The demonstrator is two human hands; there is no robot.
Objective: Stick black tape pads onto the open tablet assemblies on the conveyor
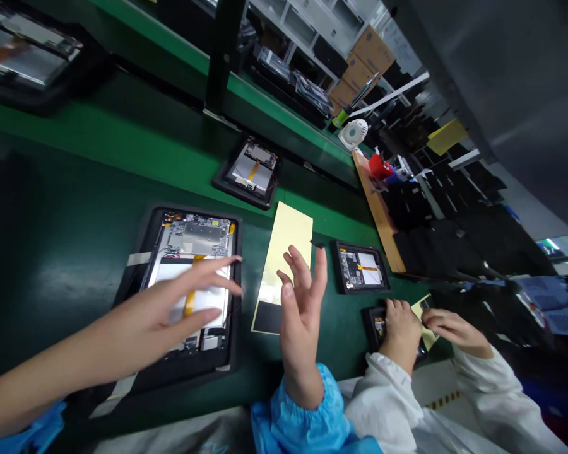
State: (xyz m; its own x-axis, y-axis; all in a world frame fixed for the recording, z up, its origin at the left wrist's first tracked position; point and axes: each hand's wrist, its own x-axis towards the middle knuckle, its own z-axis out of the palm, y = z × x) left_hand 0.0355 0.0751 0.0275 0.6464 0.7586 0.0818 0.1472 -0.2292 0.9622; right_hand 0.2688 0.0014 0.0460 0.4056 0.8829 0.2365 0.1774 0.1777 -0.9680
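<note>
One black scrap tips the open right hand; the spread left hand hangs nearer the tablet, above it.

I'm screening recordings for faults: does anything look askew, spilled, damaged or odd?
Nothing looks spilled or plainly damaged. The oddest detail is a small black piece at a fingertip of the right hand, seemingly stuck, not pinched. The open device beneath the left hand shows its circuitry, but so does another device behind the yellow sheet.
</note>
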